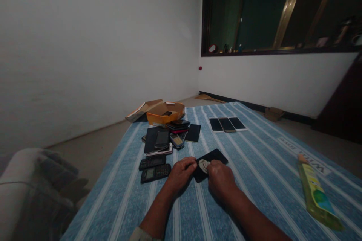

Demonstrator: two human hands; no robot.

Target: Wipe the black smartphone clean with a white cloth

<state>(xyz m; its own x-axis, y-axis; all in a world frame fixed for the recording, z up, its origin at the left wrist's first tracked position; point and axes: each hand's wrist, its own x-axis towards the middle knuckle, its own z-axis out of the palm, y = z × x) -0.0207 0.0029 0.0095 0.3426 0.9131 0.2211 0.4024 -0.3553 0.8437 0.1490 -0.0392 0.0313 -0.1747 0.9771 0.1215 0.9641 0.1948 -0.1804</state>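
Observation:
A dark smartphone lies slantwise on the striped blue cloth. My left hand grips its left edge, thumb and fingers closed on it. Bunched in my right hand is a pale cloth, pressed onto the phone's dark face. The fingers of that hand are curled tight around the cloth. Just left of my left hand sit two black keypad phones, the nearer keypad phone with a grey screen. Part of the smartphone is hidden beneath my hands and the pale cloth.
Several phones, among them a silver-blue keypad phone, are piled before an open orange box. Three smartphones stand in a row farther off, the middle one gold-edged. A yellow-green bottle lies at the right.

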